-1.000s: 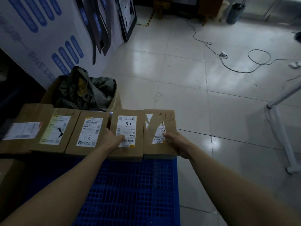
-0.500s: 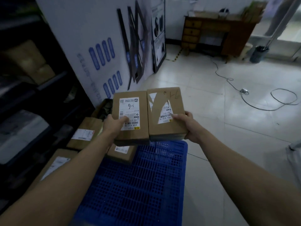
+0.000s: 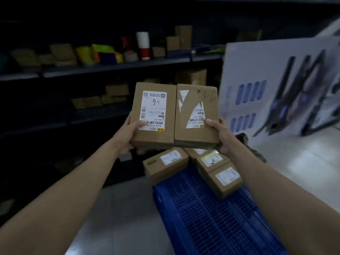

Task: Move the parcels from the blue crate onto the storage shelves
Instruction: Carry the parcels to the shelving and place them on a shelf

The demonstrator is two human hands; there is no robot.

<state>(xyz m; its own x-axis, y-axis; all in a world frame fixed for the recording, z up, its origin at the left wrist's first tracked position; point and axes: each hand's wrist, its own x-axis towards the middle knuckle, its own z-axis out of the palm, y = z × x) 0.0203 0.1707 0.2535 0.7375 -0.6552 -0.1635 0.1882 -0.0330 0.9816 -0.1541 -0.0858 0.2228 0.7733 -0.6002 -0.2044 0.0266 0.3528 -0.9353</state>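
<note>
Dark storage shelves [image 3: 110, 69] filled the left and middle of the view. Their boards were loaded with brown cartons [image 3: 61, 52], a white-and-red tube [image 3: 143, 45] and bright packets too blurred to name.

Before them, the left hand [image 3: 128, 134] gripped the left parcel [image 3: 154, 115] at its near left corner, with the thumb pressed on the white label and the fingers curled beneath. Edge to edge with it sat the right parcel [image 3: 196, 115]. The right hand [image 3: 221, 134] held it the same way at its near right corner, thumb beside the torn label.

Both boxes hung in the air above the far end of the blue crate [image 3: 211, 214], short of any shelf. Each one's long axis ran away from the person toward the shelving. The labelled faces were up and tipped back toward the camera, with the yellow-marked end of each label nearest the wearer.

Below and to the right, three more parcels [image 3: 227, 179] lay on the crate, and a fourth was perhaps hidden under the held pair. By that reckoning the job was part-way: two boxes in hand but not placed, and at least three left to fetch. Whether any shelved carton came from the crate could not be told.

A white display board [image 3: 266, 70] leaned at far right.
</note>
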